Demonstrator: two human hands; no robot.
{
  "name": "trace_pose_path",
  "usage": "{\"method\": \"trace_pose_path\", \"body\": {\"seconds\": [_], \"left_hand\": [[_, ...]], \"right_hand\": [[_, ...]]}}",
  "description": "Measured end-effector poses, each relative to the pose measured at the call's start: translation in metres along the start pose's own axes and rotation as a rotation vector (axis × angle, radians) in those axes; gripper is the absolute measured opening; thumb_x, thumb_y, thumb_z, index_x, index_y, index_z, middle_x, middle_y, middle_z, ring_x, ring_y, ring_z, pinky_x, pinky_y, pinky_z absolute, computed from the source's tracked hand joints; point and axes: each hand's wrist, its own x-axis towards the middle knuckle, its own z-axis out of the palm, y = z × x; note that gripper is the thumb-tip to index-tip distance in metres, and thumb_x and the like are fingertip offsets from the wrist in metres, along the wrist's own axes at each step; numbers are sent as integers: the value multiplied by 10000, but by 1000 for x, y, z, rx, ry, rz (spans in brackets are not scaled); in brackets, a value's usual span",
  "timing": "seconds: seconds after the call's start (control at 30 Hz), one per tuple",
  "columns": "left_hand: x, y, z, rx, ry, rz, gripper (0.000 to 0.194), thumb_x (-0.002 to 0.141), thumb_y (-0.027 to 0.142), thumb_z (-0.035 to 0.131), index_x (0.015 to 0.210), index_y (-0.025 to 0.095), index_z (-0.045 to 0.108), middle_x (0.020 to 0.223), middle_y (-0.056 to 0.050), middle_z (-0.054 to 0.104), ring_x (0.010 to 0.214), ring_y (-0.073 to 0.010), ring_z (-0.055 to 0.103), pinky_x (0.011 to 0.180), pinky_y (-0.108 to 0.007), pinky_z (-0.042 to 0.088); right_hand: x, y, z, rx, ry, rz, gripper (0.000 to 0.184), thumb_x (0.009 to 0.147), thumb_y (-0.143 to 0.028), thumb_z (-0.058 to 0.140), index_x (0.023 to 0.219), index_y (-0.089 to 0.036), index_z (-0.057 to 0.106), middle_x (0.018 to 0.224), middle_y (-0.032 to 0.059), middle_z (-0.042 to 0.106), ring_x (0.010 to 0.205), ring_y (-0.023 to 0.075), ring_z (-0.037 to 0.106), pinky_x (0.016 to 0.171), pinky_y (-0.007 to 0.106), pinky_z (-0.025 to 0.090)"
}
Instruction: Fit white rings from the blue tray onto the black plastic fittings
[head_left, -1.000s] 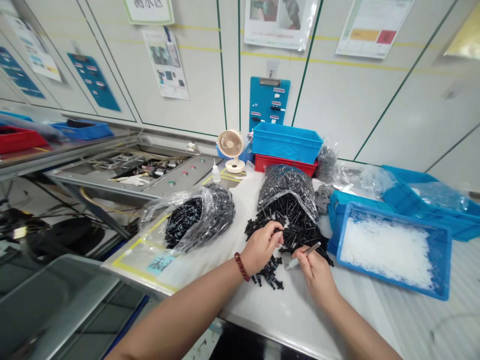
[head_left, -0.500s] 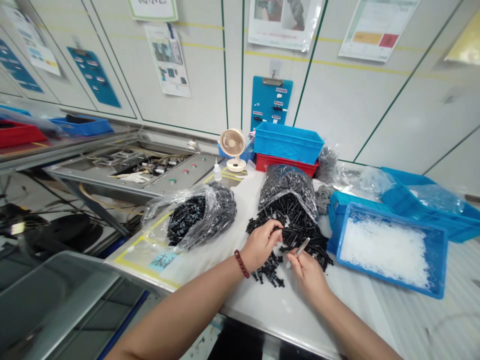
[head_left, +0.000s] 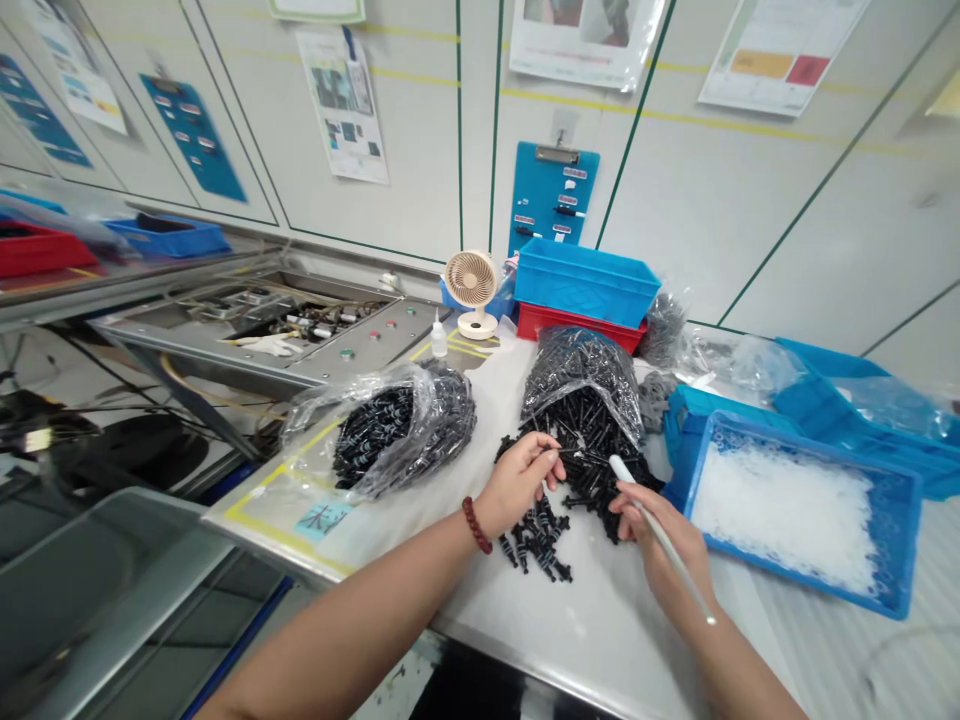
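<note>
My left hand (head_left: 519, 484), with a dark red bead bracelet (head_left: 475, 525) at the wrist, is closed in a pinch on a slim black part (head_left: 570, 450). My right hand (head_left: 666, 550) grips a whitish pen-like tool (head_left: 681, 568), its thick end near the far end of that part. Behind both hands, black plastic parts (head_left: 600, 425) spill from a clear bag (head_left: 581, 360). A smaller pile of black parts with pale rings (head_left: 538, 545) lies on the table just below my left hand. Whether the tool touches the part is too small to tell.
On the right, a blue tray (head_left: 911, 540) holds many small white translucent rings (head_left: 787, 505). Another bag of black parts (head_left: 375, 435) lies left. Blue (head_left: 585, 280) and red bins (head_left: 577, 327), a small fan (head_left: 472, 285) and a dropper bottle (head_left: 439, 335) stand at the back.
My right hand has turned and moved slightly right, so the pen-like tool now points up and left along the hand. My left hand stays pinched. The view has shifted slightly.
</note>
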Motion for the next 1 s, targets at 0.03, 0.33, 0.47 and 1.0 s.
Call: {"method": "trace_pose_path", "body": {"seconds": [0.03,0.33,0.47,1.0], "left_hand": [[1,0,0,-20,-9,-16,290,798,424,496,891,157,434,664,9,543,511,-83,499,395,-158,345],[-2,-1,2,-11,-124,-82,291,732,379,588,858,138,485,684,-8,566,526,-76,494,401,-147,341],[-3,-1,1,5,-135,-93,272,725,360,589,848,134,498,695,-17,578,533,-79,498,408,-149,339],[-5,2,-2,71,-147,-51,227,742,318,560,861,132,505,696,-15,577,557,-86,497,465,-175,364]], "right_hand": [[0,0,-1,-11,-5,-36,224,878,-310,447,1015,-225,603,809,38,626,590,125,573,536,250,486],[4,-3,-23,-45,19,-52,316,872,-212,346,1103,-236,560,1142,54,590,945,186,586,765,333,499],[6,-7,-25,-201,215,6,224,851,-308,436,932,-205,617,897,47,632,695,149,561,629,271,459],[13,7,-20,-492,111,190,422,852,-342,373,1240,-206,470,752,17,586,551,133,494,548,248,398]]}}
